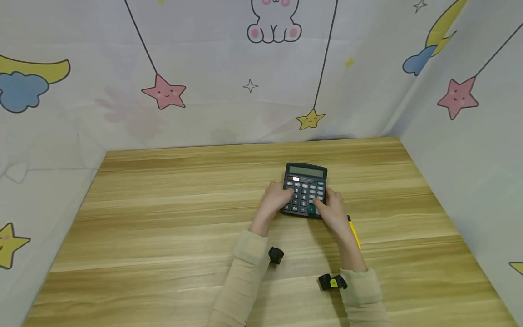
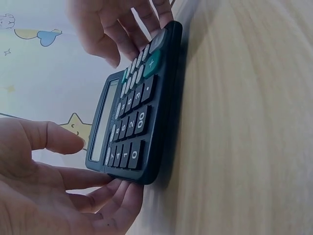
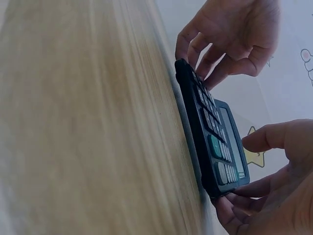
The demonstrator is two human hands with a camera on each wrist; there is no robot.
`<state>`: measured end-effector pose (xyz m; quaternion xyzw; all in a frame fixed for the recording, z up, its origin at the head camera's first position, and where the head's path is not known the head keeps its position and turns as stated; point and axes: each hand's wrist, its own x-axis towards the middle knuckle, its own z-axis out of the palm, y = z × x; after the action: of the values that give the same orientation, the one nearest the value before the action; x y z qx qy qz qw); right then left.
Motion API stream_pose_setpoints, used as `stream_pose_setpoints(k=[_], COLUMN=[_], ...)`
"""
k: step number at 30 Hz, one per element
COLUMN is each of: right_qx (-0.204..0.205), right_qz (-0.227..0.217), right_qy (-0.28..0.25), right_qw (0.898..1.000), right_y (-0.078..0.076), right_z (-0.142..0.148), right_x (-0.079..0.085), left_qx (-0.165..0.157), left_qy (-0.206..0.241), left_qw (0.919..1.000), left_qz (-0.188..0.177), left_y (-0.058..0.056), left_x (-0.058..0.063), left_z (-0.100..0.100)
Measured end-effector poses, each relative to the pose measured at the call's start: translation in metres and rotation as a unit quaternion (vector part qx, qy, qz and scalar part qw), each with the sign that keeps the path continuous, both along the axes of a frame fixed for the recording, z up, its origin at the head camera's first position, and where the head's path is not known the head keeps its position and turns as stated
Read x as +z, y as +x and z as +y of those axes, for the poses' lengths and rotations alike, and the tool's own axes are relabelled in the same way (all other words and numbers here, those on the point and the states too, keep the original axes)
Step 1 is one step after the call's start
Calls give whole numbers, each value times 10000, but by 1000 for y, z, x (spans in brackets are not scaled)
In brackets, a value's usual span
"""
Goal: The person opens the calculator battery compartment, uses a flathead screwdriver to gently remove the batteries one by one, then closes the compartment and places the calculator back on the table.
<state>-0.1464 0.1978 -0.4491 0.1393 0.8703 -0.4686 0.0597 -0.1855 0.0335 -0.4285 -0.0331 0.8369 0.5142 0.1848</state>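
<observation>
A black calculator (image 1: 305, 190) with grey, black and green keys is at the middle right of the table, its display toward the back. My left hand (image 1: 277, 197) holds its left edge, and my right hand (image 1: 332, 211) holds its right edge. In the left wrist view, the left fingers (image 2: 115, 200) bend against the calculator's side while the thumb stands raised over its face. The right wrist view shows the right fingers (image 3: 234, 208) curled at the opposite edge, with that thumb also raised. Whether the calculator's underside touches the table cannot be seen.
A slim yellow item with a black end (image 1: 354, 234) lies beside my right wrist, partly hidden by it. The wood-grain table (image 1: 163, 204) meets a printed cloth wall (image 1: 212, 113) at the back. Black camera mounts (image 1: 276, 255) sit at both wrists.
</observation>
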Motion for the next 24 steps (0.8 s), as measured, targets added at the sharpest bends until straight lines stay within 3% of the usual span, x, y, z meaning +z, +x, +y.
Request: stream_pose_setpoints(k=[12,24], right_qx=[98,94], right_qz=[21,113], right_qy=[88,-235], right_qw=[9999,9996], right_y=[2,2], right_z=[1,1], right_x=[7,9], left_qx=[43,116], left_qy=[221,311], left_qw=[9997,9991], left_qz=[47,249], left_y=[4,9], left_x=[4,10], left_z=[1,2])
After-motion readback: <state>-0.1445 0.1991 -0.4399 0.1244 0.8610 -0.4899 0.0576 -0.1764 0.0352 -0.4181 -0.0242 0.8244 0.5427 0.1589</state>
